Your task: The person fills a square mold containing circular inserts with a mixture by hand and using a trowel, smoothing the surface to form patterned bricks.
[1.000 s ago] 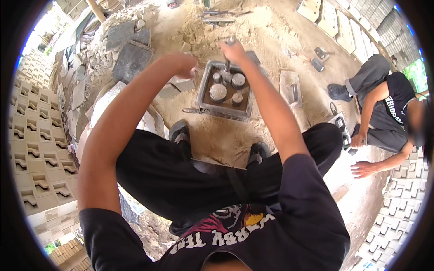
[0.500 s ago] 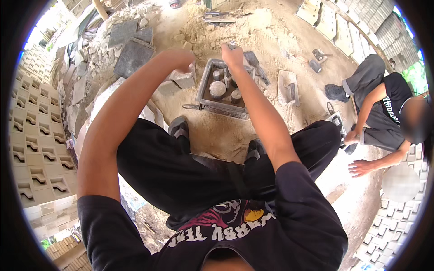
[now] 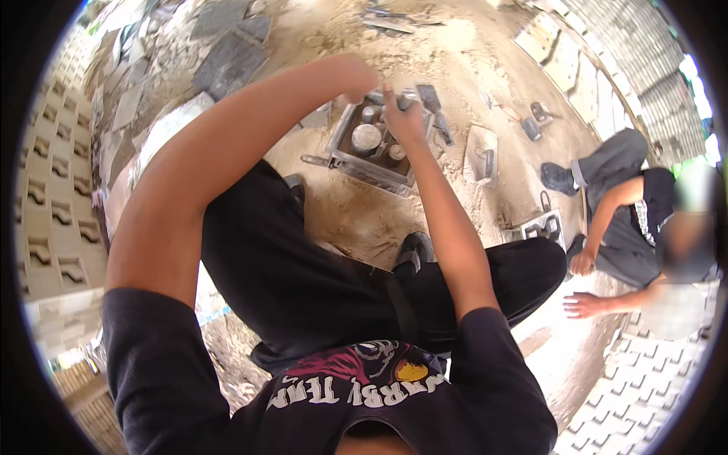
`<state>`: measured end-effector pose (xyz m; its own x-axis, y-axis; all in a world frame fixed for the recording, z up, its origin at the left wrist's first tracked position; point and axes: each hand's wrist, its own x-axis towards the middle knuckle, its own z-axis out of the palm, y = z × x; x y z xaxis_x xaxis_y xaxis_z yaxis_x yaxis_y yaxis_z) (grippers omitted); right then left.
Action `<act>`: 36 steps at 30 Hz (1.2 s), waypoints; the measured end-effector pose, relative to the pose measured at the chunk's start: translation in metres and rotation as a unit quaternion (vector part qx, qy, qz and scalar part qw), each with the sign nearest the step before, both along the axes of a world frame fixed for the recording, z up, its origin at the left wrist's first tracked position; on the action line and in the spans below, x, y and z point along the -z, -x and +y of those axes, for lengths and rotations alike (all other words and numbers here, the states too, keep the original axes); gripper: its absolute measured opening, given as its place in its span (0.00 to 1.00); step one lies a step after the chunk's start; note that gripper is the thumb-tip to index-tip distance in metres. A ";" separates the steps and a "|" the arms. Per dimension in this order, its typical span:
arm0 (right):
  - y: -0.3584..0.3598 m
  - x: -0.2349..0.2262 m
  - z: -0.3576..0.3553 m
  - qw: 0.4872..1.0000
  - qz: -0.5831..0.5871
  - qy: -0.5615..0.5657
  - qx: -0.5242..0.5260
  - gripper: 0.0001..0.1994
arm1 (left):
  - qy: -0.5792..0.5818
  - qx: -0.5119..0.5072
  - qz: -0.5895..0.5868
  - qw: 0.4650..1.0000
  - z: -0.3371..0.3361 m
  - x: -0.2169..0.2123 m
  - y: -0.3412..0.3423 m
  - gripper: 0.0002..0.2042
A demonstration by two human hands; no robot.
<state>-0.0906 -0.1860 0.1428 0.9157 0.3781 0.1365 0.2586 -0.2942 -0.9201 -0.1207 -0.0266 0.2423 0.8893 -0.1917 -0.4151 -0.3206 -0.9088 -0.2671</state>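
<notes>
My right hand (image 3: 404, 121) is closed around a small grey, metal-looking cylinder (image 3: 408, 97) above the far right side of a rectangular casting frame (image 3: 371, 176). Close beside it, my left hand (image 3: 362, 79) hovers over the frame's far edge. Motion smears its fingers, so I cannot tell whether it holds anything. Inside the frame, on a dark bed, sit a large round pale-topped piece (image 3: 366, 139) and smaller round pieces (image 3: 369, 114), (image 3: 396, 152); my right forearm partly covers the frame's right side. A handle (image 3: 315, 160) juts from its left corner.
Right of the frame lie a dark trowel (image 3: 443, 127) and a pale float (image 3: 480, 155) on sandy ground. Dark slabs (image 3: 230, 64) and rubble are at the far left. A co-worker (image 3: 629, 205) sits at the right beside another small mould (image 3: 542, 227). Pale panels (image 3: 557, 57) stand far right.
My left hand has moved right, from beside the frame to close by my right hand. My right hand has shifted slightly right and nearer, still gripping the cylinder. The view has shifted too.
</notes>
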 end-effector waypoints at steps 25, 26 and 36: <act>0.030 0.004 0.047 0.930 -0.273 -0.010 -0.245 0.13 | -0.131 -0.146 -0.016 0.980 0.103 -0.017 0.021 0.13; 0.031 0.005 0.053 0.938 -0.250 0.022 -0.239 0.17 | -0.131 -0.154 -0.020 0.979 0.102 -0.017 0.022 0.13; -0.025 0.004 0.087 0.955 -0.161 0.182 -0.168 0.22 | -0.056 -0.195 -0.043 0.978 0.094 -0.051 0.049 0.11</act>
<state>-0.0658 -0.0988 0.1385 0.6665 0.7197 0.1946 0.6474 -0.4292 -0.6299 -0.1698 0.0676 0.2930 0.9181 0.2113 -0.3353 0.0718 -0.9207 -0.3835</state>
